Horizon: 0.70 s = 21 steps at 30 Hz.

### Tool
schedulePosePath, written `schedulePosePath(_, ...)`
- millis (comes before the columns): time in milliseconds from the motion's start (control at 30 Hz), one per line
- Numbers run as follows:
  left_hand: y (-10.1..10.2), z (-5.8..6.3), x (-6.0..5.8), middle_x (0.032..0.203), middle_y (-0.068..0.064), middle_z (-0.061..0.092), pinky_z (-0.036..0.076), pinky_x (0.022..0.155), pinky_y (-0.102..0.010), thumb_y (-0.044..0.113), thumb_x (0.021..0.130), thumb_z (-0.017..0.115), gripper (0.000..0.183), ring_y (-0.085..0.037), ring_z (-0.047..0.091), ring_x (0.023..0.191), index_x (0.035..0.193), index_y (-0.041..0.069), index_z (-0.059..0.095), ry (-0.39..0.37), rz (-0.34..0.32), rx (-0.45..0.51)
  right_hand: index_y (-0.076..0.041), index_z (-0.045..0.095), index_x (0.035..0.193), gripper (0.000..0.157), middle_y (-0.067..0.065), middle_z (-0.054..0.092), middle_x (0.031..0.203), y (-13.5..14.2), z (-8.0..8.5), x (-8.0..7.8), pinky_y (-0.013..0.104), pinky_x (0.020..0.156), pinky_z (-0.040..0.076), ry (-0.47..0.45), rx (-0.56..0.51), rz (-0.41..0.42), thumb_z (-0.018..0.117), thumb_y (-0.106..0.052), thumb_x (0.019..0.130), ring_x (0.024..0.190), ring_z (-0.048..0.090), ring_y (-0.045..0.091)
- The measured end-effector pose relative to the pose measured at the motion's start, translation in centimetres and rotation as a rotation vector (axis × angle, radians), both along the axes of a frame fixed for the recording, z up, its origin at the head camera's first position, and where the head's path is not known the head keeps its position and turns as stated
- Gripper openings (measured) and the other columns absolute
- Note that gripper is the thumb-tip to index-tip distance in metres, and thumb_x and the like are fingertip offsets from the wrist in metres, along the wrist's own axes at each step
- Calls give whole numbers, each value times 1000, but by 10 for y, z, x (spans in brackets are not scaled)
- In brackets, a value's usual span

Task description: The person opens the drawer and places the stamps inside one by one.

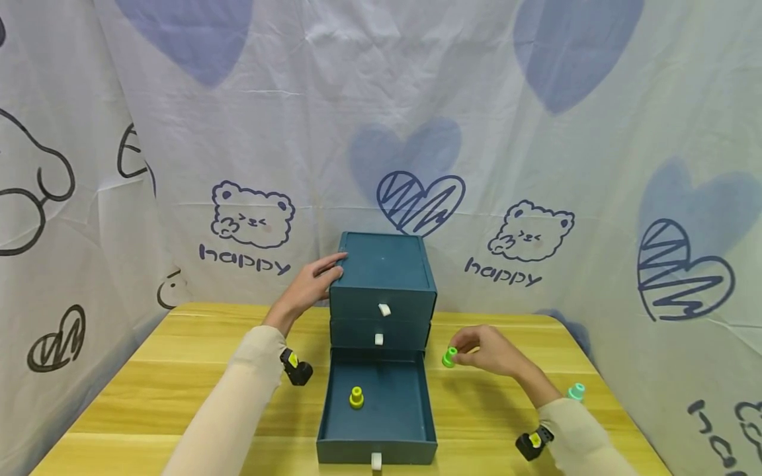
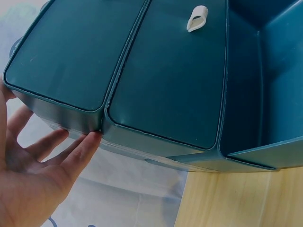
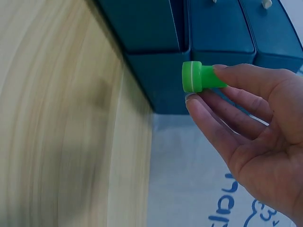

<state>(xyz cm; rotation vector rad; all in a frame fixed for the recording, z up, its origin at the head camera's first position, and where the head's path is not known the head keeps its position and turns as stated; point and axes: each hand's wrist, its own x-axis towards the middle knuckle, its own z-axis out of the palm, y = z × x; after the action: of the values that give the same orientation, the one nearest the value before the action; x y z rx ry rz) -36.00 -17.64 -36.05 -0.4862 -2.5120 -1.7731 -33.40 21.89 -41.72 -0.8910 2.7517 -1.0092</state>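
Note:
A dark teal drawer box stands on the table, its bottom drawer pulled out. Inside that drawer a yellow stepped peg stands upright near the left side. My left hand rests against the box's upper left side, fingers spread; in the left wrist view the fingertips touch its side wall. To the right of the box, my right hand pinches a bright green stepped peg between thumb and fingers, above the table. The wide end of the green peg points away from the palm.
A mint-green peg stands on the wooden table at the right, partly behind the right forearm. White pull tabs stick out from the drawer fronts. A printed cloth hangs behind and beside the table.

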Motion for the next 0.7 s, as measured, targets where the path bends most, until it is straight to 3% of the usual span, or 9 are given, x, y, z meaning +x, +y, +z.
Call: schedulePosePath(700, 0, -1, -2, 170, -15, 28, 43, 114, -66, 32, 109, 48, 51, -41, 36, 152, 159, 21, 43, -5, 11, -11, -7, 76, 99, 8, 4, 78, 94, -41, 8, 6, 25, 80, 62, -8, 6, 180, 77, -7, 91, 86, 71, 11)
